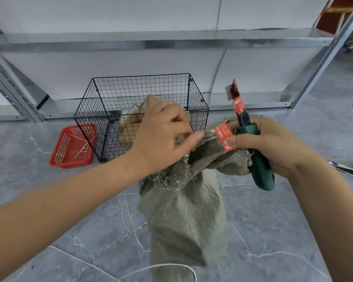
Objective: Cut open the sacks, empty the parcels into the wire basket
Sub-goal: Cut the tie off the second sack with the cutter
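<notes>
We've got the sack [183, 210] centre frame: soft, floppy, fraying. Right hand [269, 145] grips the knife [261, 171] plus bunched neck; left hand [163, 135], fingers loose, on the mouth. Best hold, we reckon: the neck.

Grey-green woven sack [183, 210] stood upright, frayed mouth bunched; green-handled knife [261, 169] raised beside it; brown cardboard parcels [130, 121], maybe five, heaped in the black wire basket [141, 75].

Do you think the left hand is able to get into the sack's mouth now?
Probably yes: the left hand is at the mouth of the sack, nothing between; the right hand holds the knife blade up, clear of it.
</notes>
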Demonstrator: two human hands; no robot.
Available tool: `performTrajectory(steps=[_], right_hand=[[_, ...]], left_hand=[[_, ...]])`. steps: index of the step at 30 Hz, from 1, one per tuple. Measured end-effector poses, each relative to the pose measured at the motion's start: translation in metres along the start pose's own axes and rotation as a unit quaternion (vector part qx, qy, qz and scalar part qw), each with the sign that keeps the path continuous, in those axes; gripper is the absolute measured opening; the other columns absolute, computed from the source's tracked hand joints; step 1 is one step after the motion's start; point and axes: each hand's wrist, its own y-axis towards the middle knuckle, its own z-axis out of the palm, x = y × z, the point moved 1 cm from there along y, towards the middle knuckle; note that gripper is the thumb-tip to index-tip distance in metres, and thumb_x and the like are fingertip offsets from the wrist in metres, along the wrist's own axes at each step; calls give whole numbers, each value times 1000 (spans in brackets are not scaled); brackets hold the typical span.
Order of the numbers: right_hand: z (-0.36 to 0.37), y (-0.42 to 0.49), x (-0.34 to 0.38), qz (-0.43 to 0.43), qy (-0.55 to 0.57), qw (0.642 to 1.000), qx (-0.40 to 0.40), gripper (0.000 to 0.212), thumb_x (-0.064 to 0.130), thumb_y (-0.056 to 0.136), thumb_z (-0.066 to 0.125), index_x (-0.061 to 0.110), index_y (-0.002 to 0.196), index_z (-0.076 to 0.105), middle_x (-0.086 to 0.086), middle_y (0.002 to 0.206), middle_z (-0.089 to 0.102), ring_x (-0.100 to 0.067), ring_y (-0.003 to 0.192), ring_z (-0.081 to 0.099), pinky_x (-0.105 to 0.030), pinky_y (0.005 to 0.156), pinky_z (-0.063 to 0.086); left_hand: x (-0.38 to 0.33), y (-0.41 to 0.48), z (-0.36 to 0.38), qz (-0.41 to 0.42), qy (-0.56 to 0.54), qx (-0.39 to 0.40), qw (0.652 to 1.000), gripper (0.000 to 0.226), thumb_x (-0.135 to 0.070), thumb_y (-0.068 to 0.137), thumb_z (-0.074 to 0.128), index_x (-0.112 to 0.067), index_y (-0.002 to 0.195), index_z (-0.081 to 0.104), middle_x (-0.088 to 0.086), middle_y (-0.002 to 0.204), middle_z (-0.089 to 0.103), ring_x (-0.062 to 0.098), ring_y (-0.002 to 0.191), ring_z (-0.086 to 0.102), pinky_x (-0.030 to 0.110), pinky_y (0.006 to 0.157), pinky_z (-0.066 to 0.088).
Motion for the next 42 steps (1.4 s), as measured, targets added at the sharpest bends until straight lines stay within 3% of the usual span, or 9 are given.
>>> performTrajectory(steps=[4,7,13,17,21,27,32,37,42], right_hand=[[-1,-6,0,-11,-13,1000,-11,27,7,73,72,-4,94,60,-19,81,53,-30,71,46,-24,46,44],[1,-6,-2,-16,-2,1000,1,28,12,66,72,1,89,63,-27,80,53,-30,74,50,-30,54,46],[3,-6,-6,-10,61,998,-2,13,15,59,66,15,73,68,-11,73,59,-30,77,49,-35,62,41],[3,-7,-9,-16,55,998,4,12,17,59,67,24,68,72,-5,73,62,-27,77,51,-35,63,41],[-3,-11,-9,-30,40,999,19,12,20,60,71,25,72,71,0,69,62,-21,65,52,-27,51,45],[-8,-17,-7,-31,-1,999,31,23,19,58,76,27,80,72,-2,78,64,-19,67,53,-19,49,46],[-5,-14,-16,-8,109,993,42,31,10,58,64,29,81,72,1,76,70,-27,81,56,-46,77,42],[1,-13,-18,3,197,977,78,37,3,60,58,21,91,67,-4,73,72,-17,64,67,-30,60,56],[0,-13,-20,-9,206,975,84,38,3,61,57,21,92,69,-5,74,71,-18,65,68,-30,61,56]], left_hand=[[-13,-7,-2,38,19,-30,999,33,-36,81,57,-7,74,69,8,76,51,12,75,40,18,67,34],[-19,-9,1,12,-30,35,999,34,-41,81,54,-10,84,65,-7,79,52,7,66,51,24,56,49],[-26,-7,13,-142,-114,127,975,35,-41,78,66,-19,106,65,-9,98,65,5,85,57,16,74,45],[-29,-2,21,-216,-196,195,936,7,-30,85,61,-29,79,60,-18,67,55,-5,59,46,10,54,31],[-28,-5,23,-287,-343,122,886,22,-19,89,56,-24,68,55,-16,57,50,-2,54,42,18,58,34],[-33,-17,27,-274,-296,66,912,20,-23,85,61,-22,68,50,-4,85,56,7,81,51,12,72,38],[-45,-25,20,-228,-297,10,927,26,-22,75,72,-33,78,48,-9,79,58,2,72,54,10,64,43],[-43,-22,23,-217,-232,62,946,22,-21,70,77,-32,81,62,-27,78,55,-12,74,53,2,69,39],[-43,-19,28,-215,-257,91,938,24,-16,85,62,-38,79,58,-27,69,57,0,65,55,12,60,40]])
